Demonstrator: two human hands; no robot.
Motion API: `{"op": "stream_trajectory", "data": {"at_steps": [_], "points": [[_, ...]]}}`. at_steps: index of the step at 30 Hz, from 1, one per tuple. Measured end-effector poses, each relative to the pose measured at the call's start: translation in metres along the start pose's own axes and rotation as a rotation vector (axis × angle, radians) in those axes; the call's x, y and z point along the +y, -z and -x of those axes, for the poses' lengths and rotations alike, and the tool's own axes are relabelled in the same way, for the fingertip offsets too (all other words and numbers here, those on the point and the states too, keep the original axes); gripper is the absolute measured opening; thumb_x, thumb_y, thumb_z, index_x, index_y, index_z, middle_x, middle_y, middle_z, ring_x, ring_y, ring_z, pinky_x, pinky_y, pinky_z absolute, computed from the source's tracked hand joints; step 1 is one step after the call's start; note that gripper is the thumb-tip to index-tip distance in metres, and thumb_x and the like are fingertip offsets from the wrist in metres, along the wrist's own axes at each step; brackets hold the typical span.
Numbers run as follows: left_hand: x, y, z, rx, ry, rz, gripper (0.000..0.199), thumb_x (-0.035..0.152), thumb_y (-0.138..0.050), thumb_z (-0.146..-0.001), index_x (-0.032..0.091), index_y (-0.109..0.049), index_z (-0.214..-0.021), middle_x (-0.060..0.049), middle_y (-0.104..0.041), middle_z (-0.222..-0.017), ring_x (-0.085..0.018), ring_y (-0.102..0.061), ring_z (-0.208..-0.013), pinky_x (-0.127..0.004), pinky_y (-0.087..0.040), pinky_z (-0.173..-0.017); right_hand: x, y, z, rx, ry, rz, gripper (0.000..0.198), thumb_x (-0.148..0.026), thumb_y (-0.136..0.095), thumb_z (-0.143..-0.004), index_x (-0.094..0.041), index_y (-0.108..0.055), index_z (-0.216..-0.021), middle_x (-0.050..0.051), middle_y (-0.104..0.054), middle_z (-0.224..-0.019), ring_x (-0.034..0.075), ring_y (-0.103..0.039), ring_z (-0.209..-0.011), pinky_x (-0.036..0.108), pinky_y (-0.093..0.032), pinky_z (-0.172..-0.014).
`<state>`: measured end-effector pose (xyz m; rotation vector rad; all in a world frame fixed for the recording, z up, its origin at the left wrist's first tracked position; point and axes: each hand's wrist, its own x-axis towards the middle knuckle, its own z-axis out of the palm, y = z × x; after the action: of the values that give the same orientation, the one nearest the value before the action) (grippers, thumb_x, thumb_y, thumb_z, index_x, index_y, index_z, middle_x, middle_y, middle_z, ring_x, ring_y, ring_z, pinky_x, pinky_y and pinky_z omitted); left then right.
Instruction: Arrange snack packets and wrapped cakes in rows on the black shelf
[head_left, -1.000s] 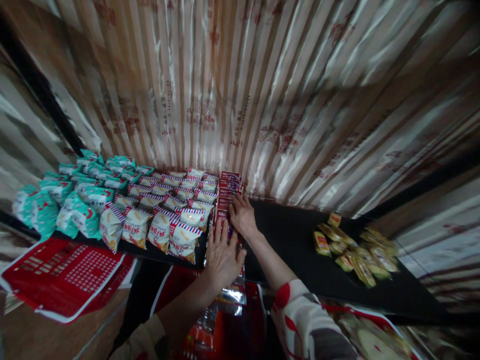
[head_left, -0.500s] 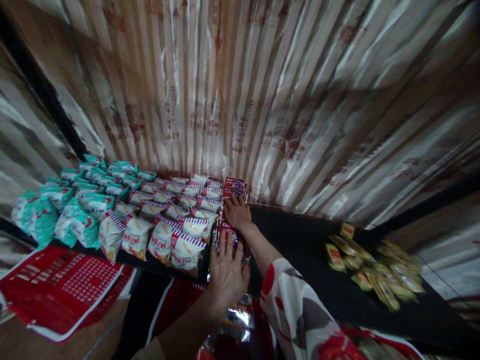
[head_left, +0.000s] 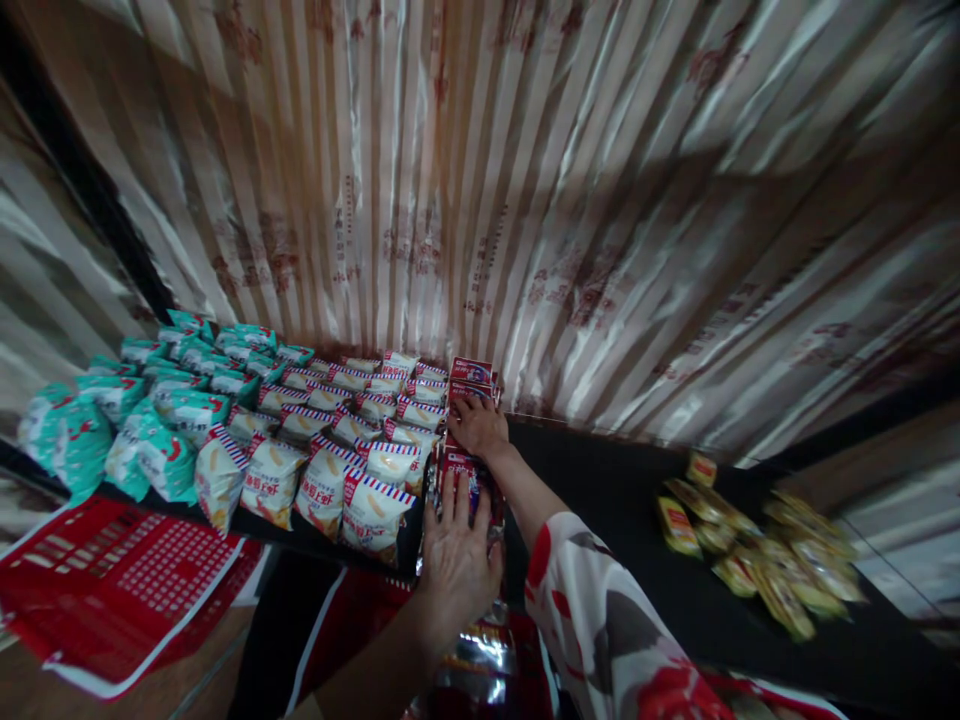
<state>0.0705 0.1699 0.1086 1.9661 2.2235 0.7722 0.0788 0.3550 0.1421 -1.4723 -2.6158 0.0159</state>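
Note:
A row of dark red snack packs (head_left: 471, 371) runs from the back wall to the front edge of a black shelf (head_left: 577, 470). My right hand (head_left: 480, 428) lies on the farther packs, fingers stretched forward. Nearer to me, my left hand (head_left: 463, 565) rests flat with spread fingers on the front pack of the same row. Neither hand is closed around a pack, and both partly hide the row. Just left of my hands stand several rows of white snack bags (head_left: 377, 515) with striped tops.
Teal snack bags (head_left: 161, 450) fill the shelf's left end. Yellow packets (head_left: 780, 590) lie loosely at the right. A red basket (head_left: 150, 580) sits below at the left; another red basket (head_left: 345, 620) with shiny packs is beneath my arms. Printed wrapping (head_left: 420, 180) covers the back.
The view has shifted slightly. Both hands stay on the red packs, my right hand's fingers bending a little more. More of the front pack's top shows between my hands.

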Motion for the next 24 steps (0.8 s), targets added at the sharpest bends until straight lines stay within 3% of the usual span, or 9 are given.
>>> {"op": "stream_trajectory", "data": {"at_steps": [4, 10, 19, 24], "points": [[0.001, 0.002, -0.001, -0.021, 0.010, 0.010, 0.055, 0.041, -0.049, -0.084, 0.022, -0.044, -0.136, -0.013, -0.030, -0.150, -0.033, -0.023, -0.139, -0.054, -0.031, -0.104, 0.003, -0.001, -0.004, -0.029, 0.042, 0.011, 0.045, -0.044, -0.036, -0.089, -0.023, -0.055, -0.124, 0.003, -0.039, -0.146, 0.030, -0.026, -0.134, 0.047, -0.022, -0.105], [0.000, 0.003, -0.001, -0.042, 0.011, 0.023, 0.057, 0.043, -0.048, -0.085, 0.022, -0.042, -0.137, -0.013, -0.028, -0.150, -0.033, -0.020, -0.139, -0.055, -0.031, -0.104, 0.005, -0.009, -0.007, -0.029, 0.001, -0.009, 0.056, -0.050, -0.036, -0.088, -0.022, -0.045, -0.135, 0.007, -0.047, -0.141, 0.030, -0.036, -0.127, 0.047, -0.021, -0.104], [0.001, 0.009, -0.003, -0.068, 0.041, 0.027, 0.058, 0.042, -0.050, -0.084, 0.022, -0.042, -0.138, -0.013, -0.028, -0.150, -0.031, -0.020, -0.140, -0.053, -0.030, -0.107, 0.002, -0.007, -0.013, -0.159, 0.016, 0.043, 0.062, -0.054, -0.032, -0.088, -0.022, -0.038, -0.140, 0.004, -0.033, -0.150, 0.031, -0.022, -0.137, 0.048, -0.011, -0.109], [-0.003, 0.002, -0.001, -0.036, 0.022, 0.049, 0.059, 0.045, -0.050, -0.084, 0.024, -0.040, -0.138, -0.013, -0.028, -0.150, -0.031, -0.019, -0.140, -0.056, -0.025, -0.109, 0.005, -0.011, -0.013, -0.052, 0.062, 0.023, 0.059, -0.048, -0.039, -0.088, -0.022, -0.037, -0.141, 0.006, -0.030, -0.151, 0.027, -0.019, -0.139, 0.045, -0.009, -0.111]]}}
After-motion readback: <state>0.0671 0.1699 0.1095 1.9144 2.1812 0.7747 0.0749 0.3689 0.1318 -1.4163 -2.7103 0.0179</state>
